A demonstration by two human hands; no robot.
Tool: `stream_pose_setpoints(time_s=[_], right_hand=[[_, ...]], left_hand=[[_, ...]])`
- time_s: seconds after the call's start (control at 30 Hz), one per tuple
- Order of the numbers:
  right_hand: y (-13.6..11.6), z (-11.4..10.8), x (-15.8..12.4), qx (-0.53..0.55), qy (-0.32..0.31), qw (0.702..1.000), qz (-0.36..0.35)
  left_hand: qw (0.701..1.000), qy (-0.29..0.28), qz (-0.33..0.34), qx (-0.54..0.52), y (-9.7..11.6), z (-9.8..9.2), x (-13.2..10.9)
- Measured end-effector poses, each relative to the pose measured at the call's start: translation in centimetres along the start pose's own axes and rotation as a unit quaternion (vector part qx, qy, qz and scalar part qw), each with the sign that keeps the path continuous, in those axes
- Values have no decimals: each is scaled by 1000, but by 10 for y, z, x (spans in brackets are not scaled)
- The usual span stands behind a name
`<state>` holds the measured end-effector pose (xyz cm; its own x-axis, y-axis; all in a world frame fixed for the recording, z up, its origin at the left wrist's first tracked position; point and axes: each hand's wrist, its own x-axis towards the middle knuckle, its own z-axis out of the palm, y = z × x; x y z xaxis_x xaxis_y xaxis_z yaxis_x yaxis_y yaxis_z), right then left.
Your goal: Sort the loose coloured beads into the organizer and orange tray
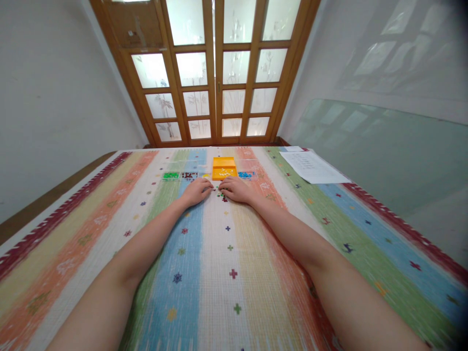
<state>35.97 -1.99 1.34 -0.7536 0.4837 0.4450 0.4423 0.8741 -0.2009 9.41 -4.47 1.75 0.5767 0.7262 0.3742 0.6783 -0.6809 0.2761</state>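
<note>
The left hand (197,191) and right hand (237,189) face each other low over the surface (215,273), fingers curled inward, a narrow gap between them. From this far off I cannot tell whether either pinches anything. The small loose pieces (222,196) — green and dark red — lie in and just below that gap, closest to the right fingertips. Just beyond I have the orange box (224,162) with white pieces (227,173) in it. Green pieces (170,176) and dark pieces (189,176) sit left of it, blue pieces (246,175) right.
</note>
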Motion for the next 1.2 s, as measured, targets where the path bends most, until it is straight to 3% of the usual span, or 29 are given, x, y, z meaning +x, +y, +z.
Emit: stream_pose_setpoints(time_s=[0.23, 0.43, 0.73, 0.9, 1.03, 1.2], right_hand=[[1, -1, -1, -13, -12, 1000, -19], [-3, -1, -1, -45, -1, 999, 10], [9, -5, -7, -86, 130, 977, 146], [16, -3, -9, -91, 152, 963, 205], [18, -2, -11, -90, 134, 965, 207], [15, -6, -11, -54, 118, 979, 160]], left_hand=[[1000, -11, 19, 6, 4, 1, 1], [1000, -16, 17, 15, 7, 0, 0], [999, -33, 29, 15, 10, -1, 1], [999, -36, 36, 14, 13, -2, 1], [998, -42, 33, 17, 15, -3, 1], [998, -48, 38, 18, 18, -3, 2]])
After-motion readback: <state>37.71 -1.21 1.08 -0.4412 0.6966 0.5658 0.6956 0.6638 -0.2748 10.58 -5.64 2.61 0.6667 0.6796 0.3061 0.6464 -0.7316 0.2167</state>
